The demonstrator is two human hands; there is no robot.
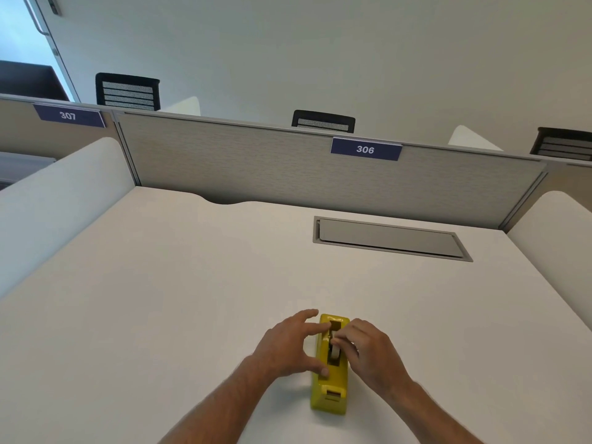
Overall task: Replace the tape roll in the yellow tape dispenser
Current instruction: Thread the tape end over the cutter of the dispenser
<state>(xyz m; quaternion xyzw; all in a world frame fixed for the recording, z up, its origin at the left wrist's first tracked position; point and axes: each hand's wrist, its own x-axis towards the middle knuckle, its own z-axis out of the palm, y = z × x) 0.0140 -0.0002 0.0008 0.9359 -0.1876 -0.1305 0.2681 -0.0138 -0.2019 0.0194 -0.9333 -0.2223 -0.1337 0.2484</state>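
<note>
Yellow tape dispenser on white desk between both hands | left hand fingers spread, bracing its side | right hand fingertips pinching tape roll seated in the slot | stage: early (judged), roll not yet out, no spare in view

Lower centre of frame: left hand spread, fingers extended; right hand curled, fingertips pinched; forearms bare.

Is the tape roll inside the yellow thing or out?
Inside: the tape roll sits in the yellow dispenser's slot, right hand fingers on it.
</note>
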